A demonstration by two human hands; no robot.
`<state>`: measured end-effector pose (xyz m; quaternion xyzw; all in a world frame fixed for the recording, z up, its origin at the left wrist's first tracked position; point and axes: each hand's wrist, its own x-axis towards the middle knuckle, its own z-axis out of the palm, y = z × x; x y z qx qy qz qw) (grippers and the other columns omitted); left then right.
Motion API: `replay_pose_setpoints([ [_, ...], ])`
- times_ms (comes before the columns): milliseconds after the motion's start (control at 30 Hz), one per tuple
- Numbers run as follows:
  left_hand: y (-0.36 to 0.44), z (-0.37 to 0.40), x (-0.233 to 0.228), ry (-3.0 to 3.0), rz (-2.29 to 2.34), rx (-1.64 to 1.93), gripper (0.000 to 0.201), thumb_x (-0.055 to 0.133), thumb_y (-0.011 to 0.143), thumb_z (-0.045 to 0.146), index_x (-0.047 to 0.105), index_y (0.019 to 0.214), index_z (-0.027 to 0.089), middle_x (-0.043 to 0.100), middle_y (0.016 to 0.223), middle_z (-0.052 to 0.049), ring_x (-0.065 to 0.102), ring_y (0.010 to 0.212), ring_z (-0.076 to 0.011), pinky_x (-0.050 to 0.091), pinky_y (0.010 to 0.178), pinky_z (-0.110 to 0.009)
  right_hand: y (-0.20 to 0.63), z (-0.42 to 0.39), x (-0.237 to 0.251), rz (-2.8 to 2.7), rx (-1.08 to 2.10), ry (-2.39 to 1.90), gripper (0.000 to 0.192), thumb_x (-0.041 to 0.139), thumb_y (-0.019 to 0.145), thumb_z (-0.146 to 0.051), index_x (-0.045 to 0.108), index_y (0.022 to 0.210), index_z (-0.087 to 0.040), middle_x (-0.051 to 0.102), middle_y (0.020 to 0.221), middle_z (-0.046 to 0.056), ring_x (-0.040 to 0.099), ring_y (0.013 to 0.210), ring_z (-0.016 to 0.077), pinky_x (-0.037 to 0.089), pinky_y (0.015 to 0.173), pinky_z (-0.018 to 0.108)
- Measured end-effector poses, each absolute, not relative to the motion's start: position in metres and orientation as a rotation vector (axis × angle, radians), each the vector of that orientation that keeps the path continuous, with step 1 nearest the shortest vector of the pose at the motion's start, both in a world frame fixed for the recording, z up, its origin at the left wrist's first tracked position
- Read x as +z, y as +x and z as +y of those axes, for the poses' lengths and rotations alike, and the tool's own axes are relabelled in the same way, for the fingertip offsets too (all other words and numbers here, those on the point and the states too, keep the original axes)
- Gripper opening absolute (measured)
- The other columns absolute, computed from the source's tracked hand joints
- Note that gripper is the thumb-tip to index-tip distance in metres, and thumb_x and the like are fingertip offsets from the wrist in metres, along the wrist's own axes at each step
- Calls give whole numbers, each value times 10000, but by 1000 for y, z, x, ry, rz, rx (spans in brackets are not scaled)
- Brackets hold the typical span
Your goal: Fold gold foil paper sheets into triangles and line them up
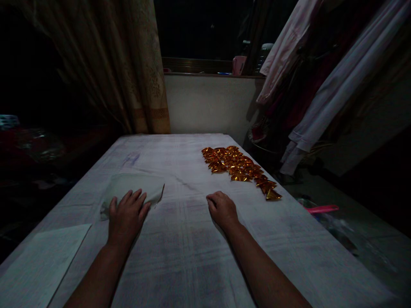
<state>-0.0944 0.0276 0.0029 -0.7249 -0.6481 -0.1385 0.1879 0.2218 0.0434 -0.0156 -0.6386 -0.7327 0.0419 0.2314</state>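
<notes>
My left hand (128, 214) lies with its fingers spread on a thin, pale sheet or bag (135, 182); I cannot tell whether it is paper or plastic. One corner of this sheet lifts at the right and shows a thin dark edge. Over the bare cloth to the right, my right hand (223, 209) is closed, thumb and fingers drawn together. Whatever may be inside it is hidden. Beyond that hand, several small gold foil packets (237, 162) lie in a cluster that trails toward the table's right edge.
A whitish plaid cloth (189, 256) covers the table. At the near left lies a white sheet (41, 261). A curtain (141, 77) hangs behind on the left, clothes (340, 81) on the right. On the sill stands a pink cup (239, 65); a pink object (323, 209) is beside the table.
</notes>
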Motion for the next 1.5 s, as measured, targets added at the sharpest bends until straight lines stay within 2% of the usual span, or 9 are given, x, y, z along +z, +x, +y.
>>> replay_pose_setpoints([
  [267, -94, 27, 2, -2138, -1688, -643, 364, 427, 1016, 362, 714, 1184, 215, 716, 1279, -124, 598, 1265, -356, 259, 1130, -659, 226, 45, -21, -1987, 156, -1683, 193, 608, 915, -154, 767, 988, -235, 727, 960, 62, 663, 936, 208, 475, 829, 286],
  [433, -67, 17, -2, -2276, -1503, -806, 391, 412, 1041, 401, 699, 1200, 188, 741, 1224, -127, 621, 1242, -345, 255, 1145, -646, 228, 46, -25, -1959, 183, -1627, 205, 594, 912, -151, 760, 1006, -229, 741, 969, 59, 673, 945, 206, 485, 851, 288],
  [633, -29, 4, -10, -2616, -1417, -745, 343, 491, 1011, 385, 682, 1245, 223, 706, 1302, -102, 595, 1287, -314, 336, 1148, -593, 232, 48, -30, -1906, 211, -1587, 233, 564, 929, -176, 746, 1071, -212, 756, 1016, 62, 688, 960, 202, 506, 858, 293],
  [700, -28, 3, -13, -2621, -1494, -682, 418, 534, 986, 440, 645, 1318, 212, 636, 1403, -126, 539, 1349, -333, 330, 1160, -595, 232, 48, -31, -1897, 214, -1574, 236, 558, 930, -186, 746, 1071, -208, 758, 1011, 64, 692, 951, 205, 511, 851, 300],
  [800, -32, 5, -19, -2647, -1616, -513, 693, 629, 891, 595, 558, 1433, 168, 500, 1528, -174, 440, 1427, -383, 324, 1167, -604, 233, 48, -31, -1897, 216, -1553, 228, 562, 926, -197, 751, 1052, -209, 760, 991, 64, 696, 949, 212, 516, 848, 310],
  [867, -34, 5, -21, -2690, -1674, -396, 793, 653, 851, 644, 523, 1467, 161, 453, 1562, -176, 401, 1452, -390, 318, 1176, -594, 233, 48, -32, -1900, 215, -1539, 222, 567, 921, -199, 753, 1040, -212, 761, 987, 64, 697, 951, 213, 517, 852, 313],
  [1000, -33, 3, -20, -2706, -1726, -324, 726, 637, 878, 609, 531, 1464, 193, 446, 1573, -146, 399, 1459, -368, 320, 1182, -569, 233, 49, -33, -1903, 208, -1523, 215, 576, 906, -186, 756, 1015, -226, 762, 974, 60, 698, 936, 209, 521, 842, 309],
  [1167, -30, 0, -16, -2709, -1679, -377, 623, 666, 886, 536, 591, 1407, 202, 516, 1525, -140, 472, 1409, -350, 385, 1149, -516, 234, 48, -33, -1916, 201, -1494, 208, 574, 907, -186, 755, 1001, -226, 761, 962, 64, 699, 922, 210, 527, 832, 313],
  [1500, -29, 1, -7, -2722, -1581, -546, 392, 681, 907, 385, 685, 1267, 228, 687, 1315, -127, 647, 1182, -320, 522, 992, -480, 219, 34, -20, -2065, 147, -1272, 205, 595, 900, -171, 737, 1042, -211, 745, 974, 81, 676, 925, 229, 519, 826, 337],
])
